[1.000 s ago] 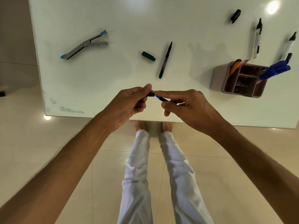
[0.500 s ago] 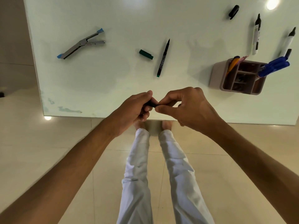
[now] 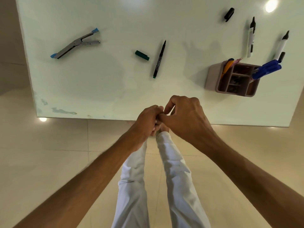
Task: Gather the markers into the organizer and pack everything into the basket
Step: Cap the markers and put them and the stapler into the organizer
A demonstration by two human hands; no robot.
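**Capping in hand, loose markers left on the table**

Fingers of the left hand [image 3: 148,120] are curled shut and pressed against the fingertips of the right hand [image 3: 184,116] at the table's [image 3: 107,89] near edge. Whatever is pinched between them is hidden; it cannot be told what is held. By judgement, a cap is being pushed onto a marker, after which the capped marker would have to be carried right to the organizer [image 3: 212,78].

Further left, a stapler [image 3: 74,44] is seen lying open. At the middle, a green cap [image 3: 142,55] lies just beside a thin black pen [image 3: 159,59], which is uncapped, its tip pointing away. At the right, the organizer stands upright, with blue markers [image 3: 267,69] leaning out of it and an orange one [image 3: 227,65] tucked in at its left. Behind it, two white markers [image 3: 250,38] are seen uncapped, with a black cap [image 3: 229,14] well apart. No basket is visible.
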